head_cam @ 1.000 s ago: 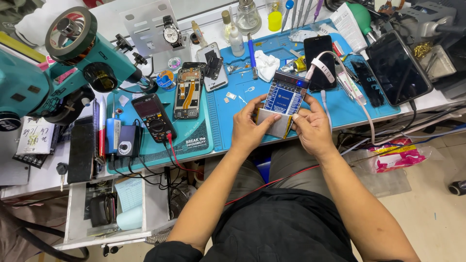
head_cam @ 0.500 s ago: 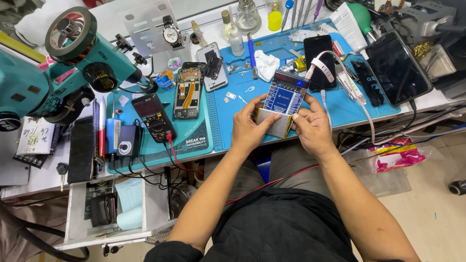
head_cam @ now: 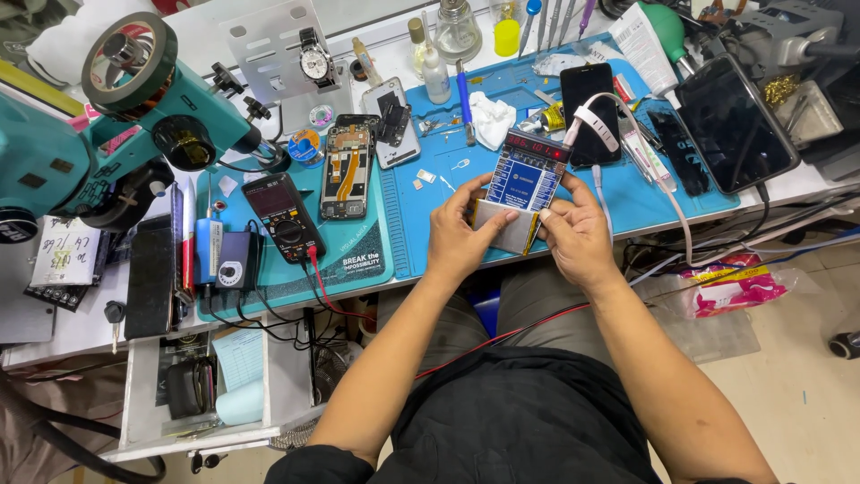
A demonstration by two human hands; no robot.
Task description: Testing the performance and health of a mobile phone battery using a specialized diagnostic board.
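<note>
Two hands meet at the front edge of the blue mat (head_cam: 627, 193), and I'm watching them from the head view, the only one I have. Left hand (head_cam: 459, 235) and right hand (head_cam: 578, 235) pinch a flat silvery pack (head_cam: 503, 229) between them, thumbs on top, fingers curled under its ends. Neither hand is spread wide; both are closed snugly on the pack, narrow grip, nothing loose. I judge it's held level and close to the blue tester board (head_cam: 522, 172) so its top edge can sit against the board's lower edge; they look touching, though the fingers hide the exact contact. The board lies flat on the mat with its red readout lit at the far end.

Just right of the board, a dark phone (head_cam: 587, 94) lies face down with a white cable (head_cam: 618, 134) looped across it. Well to the left, an opened phone (head_cam: 344, 170) and a meter (head_cam: 279, 211) rest on the teal mat (head_cam: 358, 264), beneath the microscope (head_cam: 134, 99). A tablet (head_cam: 735, 121) sits far right.
</note>
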